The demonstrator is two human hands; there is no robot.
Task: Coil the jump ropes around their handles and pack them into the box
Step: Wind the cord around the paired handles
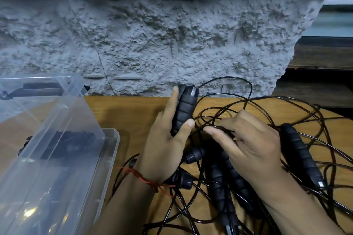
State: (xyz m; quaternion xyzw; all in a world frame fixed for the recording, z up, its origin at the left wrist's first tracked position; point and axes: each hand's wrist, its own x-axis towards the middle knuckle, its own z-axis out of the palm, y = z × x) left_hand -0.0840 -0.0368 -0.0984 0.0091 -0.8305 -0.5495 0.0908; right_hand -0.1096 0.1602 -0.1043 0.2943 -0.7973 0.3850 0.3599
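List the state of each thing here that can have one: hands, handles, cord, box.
left hand: grips the held handles, thumb across them.
held handles: upright, no cord wound on them.
right hand: pinches the black cord.
black cord: loose, in tangled loops over the table.
loose handles: lying on the table among the cord.
plastic box: open, lid raised, dark things inside.

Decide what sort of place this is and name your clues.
Probably a rough workroom or storeroom: a wooden table set against a coarse, unfinished wall, with a clear plastic box beside it.
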